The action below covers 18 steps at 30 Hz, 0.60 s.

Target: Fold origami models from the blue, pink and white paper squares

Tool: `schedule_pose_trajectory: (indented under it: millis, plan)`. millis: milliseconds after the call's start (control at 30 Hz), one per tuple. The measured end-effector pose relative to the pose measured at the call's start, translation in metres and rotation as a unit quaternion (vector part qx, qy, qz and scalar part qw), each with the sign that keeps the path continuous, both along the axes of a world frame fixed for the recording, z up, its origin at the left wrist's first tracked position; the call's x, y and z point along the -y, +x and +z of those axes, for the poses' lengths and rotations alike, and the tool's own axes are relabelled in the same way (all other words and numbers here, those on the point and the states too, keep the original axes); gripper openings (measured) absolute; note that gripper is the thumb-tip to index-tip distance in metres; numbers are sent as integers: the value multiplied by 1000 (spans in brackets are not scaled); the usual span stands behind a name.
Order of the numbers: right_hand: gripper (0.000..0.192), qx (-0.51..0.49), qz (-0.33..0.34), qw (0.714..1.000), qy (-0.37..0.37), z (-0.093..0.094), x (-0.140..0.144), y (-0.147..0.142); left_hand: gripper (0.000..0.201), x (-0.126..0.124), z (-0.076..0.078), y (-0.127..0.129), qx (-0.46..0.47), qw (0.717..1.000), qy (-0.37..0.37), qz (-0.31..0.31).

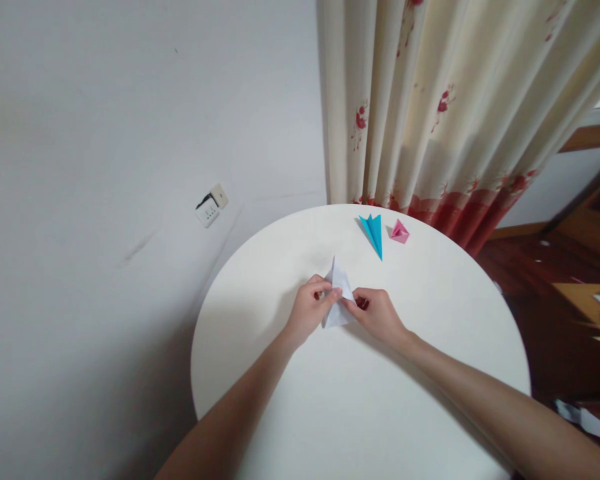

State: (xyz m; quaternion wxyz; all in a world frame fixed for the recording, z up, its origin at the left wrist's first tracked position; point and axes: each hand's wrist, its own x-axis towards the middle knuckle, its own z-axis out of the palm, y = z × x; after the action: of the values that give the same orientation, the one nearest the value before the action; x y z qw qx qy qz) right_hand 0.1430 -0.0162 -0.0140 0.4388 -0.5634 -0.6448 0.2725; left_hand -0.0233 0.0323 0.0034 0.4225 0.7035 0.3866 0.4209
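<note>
— Two bare arms reach out over the round white table (290, 427). What do the hands hold?

— The left hand (307, 310) and the right hand (377, 313) both pinch a folded white paper (339, 293), which sits between them, touching the tabletop.

— What lies past the hands?

— A blue paper dart (374, 233) and, just beside it, a small pink paper shape (399, 231), near the flowery curtain (430, 113).
</note>
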Motion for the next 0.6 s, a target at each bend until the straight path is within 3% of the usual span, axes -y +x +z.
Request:
schedule_pose_trajectory:
  millis: [267, 533, 600]
  plan:
    - [33, 60, -3, 998, 8, 0, 2, -1, 21, 2, 2, 0, 0, 1000, -4, 16]
    - [36, 64, 10, 998, -2, 1, 2, -2, 25, 5, -3, 1, 76, 989, -121, -49]
    - [38, 46, 16, 999, -8, -2, 1, -2, 21, 5, -5, 2, 43, 996, -83, -12]
